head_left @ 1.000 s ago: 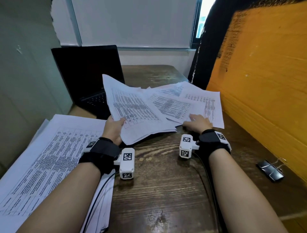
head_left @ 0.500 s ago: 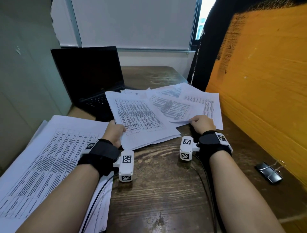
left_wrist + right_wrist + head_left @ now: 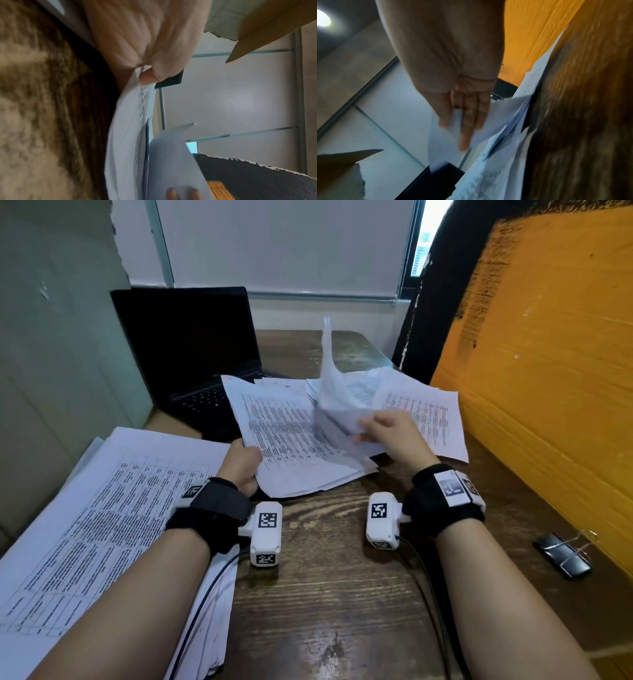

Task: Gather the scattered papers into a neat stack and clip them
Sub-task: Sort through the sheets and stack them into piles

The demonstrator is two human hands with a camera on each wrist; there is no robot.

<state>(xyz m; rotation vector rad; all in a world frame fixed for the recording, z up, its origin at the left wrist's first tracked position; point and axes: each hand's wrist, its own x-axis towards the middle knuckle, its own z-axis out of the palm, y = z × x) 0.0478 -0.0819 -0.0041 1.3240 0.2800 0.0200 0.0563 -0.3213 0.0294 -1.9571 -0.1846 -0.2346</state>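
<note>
Printed sheets lie fanned out on the wooden desk (image 3: 325, 594). My left hand (image 3: 241, 462) grips the near left corner of a bundle of sheets (image 3: 291, 446); in the left wrist view, thumb and finger of that left hand (image 3: 145, 73) pinch the corner of the bundle (image 3: 130, 121). My right hand (image 3: 380, 429) holds a loose sheet (image 3: 330, 378) that curls upright over the bundle. In the right wrist view my right hand (image 3: 455, 121) pinches that sheet (image 3: 440, 142) between thumb and fingers. Another sheet (image 3: 424, 419) lies flat to the right. A black binder clip (image 3: 561, 553) lies near the desk's right edge, away from both hands.
An open black laptop (image 3: 191, 354) stands at the back left, partly under the papers. A separate thick pile of printed pages (image 3: 102, 525) lies under my left forearm. An orange cardboard wall (image 3: 548, 371) closes off the right side, and a grey panel closes off the left.
My right hand has picked up a sheet from the right and raised it leftward over the bundle, so it now stands curled upright. My left hand keeps its hold on the bundle's corner.
</note>
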